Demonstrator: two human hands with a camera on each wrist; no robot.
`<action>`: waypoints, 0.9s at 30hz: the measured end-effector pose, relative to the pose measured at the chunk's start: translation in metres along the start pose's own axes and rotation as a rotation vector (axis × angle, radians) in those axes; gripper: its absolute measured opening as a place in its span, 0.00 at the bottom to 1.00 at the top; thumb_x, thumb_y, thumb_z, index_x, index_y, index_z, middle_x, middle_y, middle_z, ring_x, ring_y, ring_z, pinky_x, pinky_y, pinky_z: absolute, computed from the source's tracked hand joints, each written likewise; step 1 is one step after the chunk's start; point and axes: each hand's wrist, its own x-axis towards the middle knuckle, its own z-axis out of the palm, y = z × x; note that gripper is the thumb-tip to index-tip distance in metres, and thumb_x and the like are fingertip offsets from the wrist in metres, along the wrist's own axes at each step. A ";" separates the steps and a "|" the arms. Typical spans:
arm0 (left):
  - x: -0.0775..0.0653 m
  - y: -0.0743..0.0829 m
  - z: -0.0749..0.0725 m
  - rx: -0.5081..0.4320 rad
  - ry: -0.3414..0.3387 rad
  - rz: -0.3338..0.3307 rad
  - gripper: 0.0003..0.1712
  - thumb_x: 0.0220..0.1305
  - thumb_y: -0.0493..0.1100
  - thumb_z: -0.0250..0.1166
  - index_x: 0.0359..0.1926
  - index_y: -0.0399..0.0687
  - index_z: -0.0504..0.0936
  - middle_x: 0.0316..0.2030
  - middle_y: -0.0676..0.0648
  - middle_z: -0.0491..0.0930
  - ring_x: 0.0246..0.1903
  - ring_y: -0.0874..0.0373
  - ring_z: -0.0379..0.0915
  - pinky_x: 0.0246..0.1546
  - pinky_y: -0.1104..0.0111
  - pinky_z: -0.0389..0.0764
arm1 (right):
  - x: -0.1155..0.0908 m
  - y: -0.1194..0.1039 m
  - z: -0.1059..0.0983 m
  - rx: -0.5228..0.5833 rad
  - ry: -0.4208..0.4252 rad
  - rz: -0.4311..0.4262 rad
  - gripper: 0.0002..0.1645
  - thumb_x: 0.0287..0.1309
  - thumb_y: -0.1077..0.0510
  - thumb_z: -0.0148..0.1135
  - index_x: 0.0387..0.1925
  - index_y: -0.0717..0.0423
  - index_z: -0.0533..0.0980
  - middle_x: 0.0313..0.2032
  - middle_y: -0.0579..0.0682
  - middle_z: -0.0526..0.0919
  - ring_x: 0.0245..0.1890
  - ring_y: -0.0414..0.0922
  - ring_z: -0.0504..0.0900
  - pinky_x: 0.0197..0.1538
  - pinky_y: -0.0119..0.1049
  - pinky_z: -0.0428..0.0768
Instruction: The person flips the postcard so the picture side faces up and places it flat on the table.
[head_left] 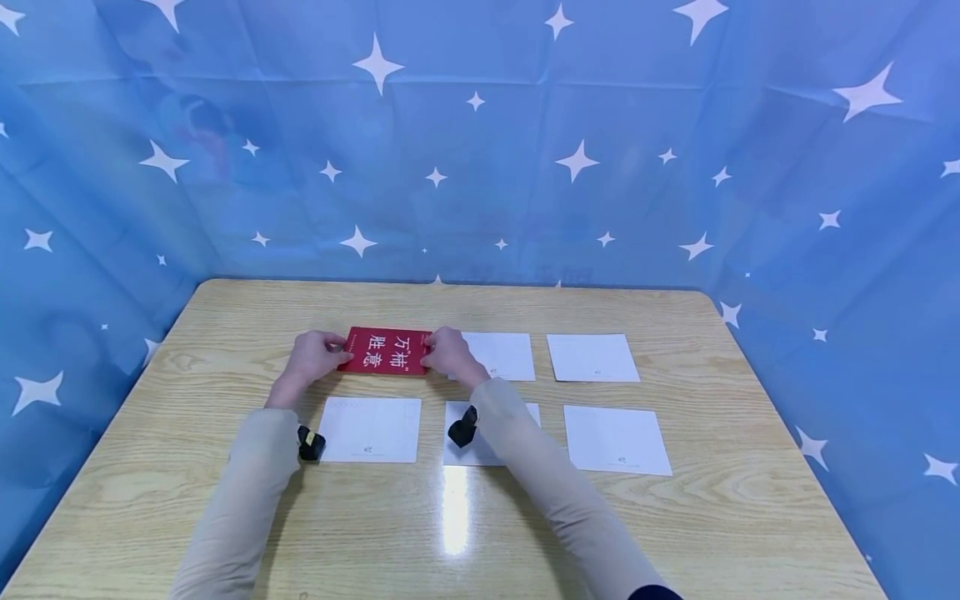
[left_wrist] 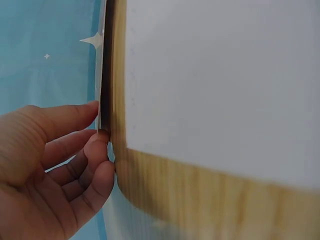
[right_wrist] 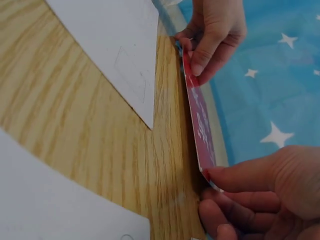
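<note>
A red postcard (head_left: 387,351) with white Chinese characters lies in the back row at the left, red face up. My left hand (head_left: 313,357) pinches its left end between thumb and fingers. At the card's right end, my right hand (head_left: 452,356) pinches the edge the same way. In the right wrist view the postcard (right_wrist: 199,112) is seen nearly edge-on, slightly above the wooden table, held at both ends. The left wrist view shows the left hand (left_wrist: 65,165) with its thumb on the card's thin edge.
White cards lie in two rows on the wooden table (head_left: 180,467): front left (head_left: 371,429), front right (head_left: 617,440), back right (head_left: 592,358) and back middle (head_left: 504,357). My right forearm partly covers the front middle card (head_left: 476,454). A blue starry curtain (head_left: 480,167) hangs behind.
</note>
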 end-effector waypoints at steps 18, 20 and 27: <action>0.000 0.003 0.004 0.062 0.011 0.012 0.23 0.57 0.41 0.66 0.51 0.30 0.77 0.39 0.34 0.79 0.32 0.48 0.72 0.29 0.66 0.70 | 0.002 -0.001 0.004 -0.056 0.021 0.033 0.26 0.53 0.62 0.67 0.55 0.63 0.74 0.51 0.55 0.78 0.44 0.45 0.76 0.41 0.32 0.78; 0.000 0.002 0.003 0.049 0.008 0.012 0.24 0.58 0.41 0.66 0.52 0.30 0.77 0.40 0.34 0.78 0.33 0.48 0.72 0.29 0.65 0.70 | 0.001 0.001 0.004 -0.038 0.025 0.016 0.27 0.53 0.62 0.67 0.56 0.63 0.74 0.52 0.56 0.78 0.45 0.45 0.75 0.41 0.32 0.77; -0.002 0.004 0.002 -0.047 0.046 -0.005 0.23 0.59 0.42 0.64 0.51 0.30 0.77 0.34 0.36 0.78 0.28 0.51 0.70 0.24 0.68 0.70 | -0.003 0.011 -0.006 0.182 0.062 -0.030 0.25 0.55 0.62 0.64 0.57 0.60 0.74 0.40 0.53 0.81 0.34 0.44 0.78 0.33 0.32 0.77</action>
